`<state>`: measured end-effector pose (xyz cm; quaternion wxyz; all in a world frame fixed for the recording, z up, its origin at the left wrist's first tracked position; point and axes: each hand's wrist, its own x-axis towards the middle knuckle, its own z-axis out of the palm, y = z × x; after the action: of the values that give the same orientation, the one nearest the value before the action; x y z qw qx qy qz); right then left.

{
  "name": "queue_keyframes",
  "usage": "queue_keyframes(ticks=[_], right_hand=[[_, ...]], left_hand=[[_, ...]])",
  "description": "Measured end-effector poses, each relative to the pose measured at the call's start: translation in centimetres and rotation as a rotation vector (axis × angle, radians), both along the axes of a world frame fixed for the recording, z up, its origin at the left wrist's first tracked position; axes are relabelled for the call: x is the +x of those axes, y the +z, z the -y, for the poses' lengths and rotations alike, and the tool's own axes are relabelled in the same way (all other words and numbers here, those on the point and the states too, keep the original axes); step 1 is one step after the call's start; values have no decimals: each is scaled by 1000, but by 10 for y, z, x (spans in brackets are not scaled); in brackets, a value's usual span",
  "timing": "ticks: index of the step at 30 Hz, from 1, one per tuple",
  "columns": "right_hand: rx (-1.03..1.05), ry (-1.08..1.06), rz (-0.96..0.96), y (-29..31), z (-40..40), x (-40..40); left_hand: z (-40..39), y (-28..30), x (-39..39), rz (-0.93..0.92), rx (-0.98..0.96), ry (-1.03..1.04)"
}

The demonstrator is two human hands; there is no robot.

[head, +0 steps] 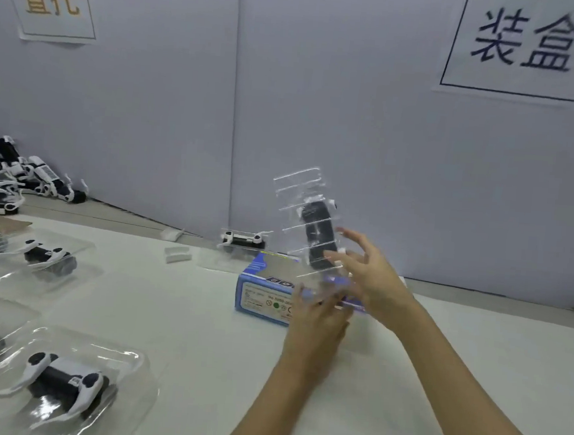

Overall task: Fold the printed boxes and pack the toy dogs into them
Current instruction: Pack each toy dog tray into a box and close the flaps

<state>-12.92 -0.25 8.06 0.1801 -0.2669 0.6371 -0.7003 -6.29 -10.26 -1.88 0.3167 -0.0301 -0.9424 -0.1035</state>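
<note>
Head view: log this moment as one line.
stage: packing | clear tray with toy dog: upright, entering blue printed box | left hand: at tray base, grip unclear | right hand: open, steadying tray | box on table

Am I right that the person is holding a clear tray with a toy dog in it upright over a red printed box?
Not quite: the box is blue, not red, as the head view shows. The rest holds: the clear tray with a toy dog in it stands upright over the box, the left hand at its lower end and the right hand at its side.
</note>
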Motion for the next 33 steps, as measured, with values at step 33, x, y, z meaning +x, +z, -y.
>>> queue_keyframes(ticks=[33], right_hand=[[259,-318,-217,-68,-133,-11]], left_hand=[[8,29,21,-128,595,-247]])
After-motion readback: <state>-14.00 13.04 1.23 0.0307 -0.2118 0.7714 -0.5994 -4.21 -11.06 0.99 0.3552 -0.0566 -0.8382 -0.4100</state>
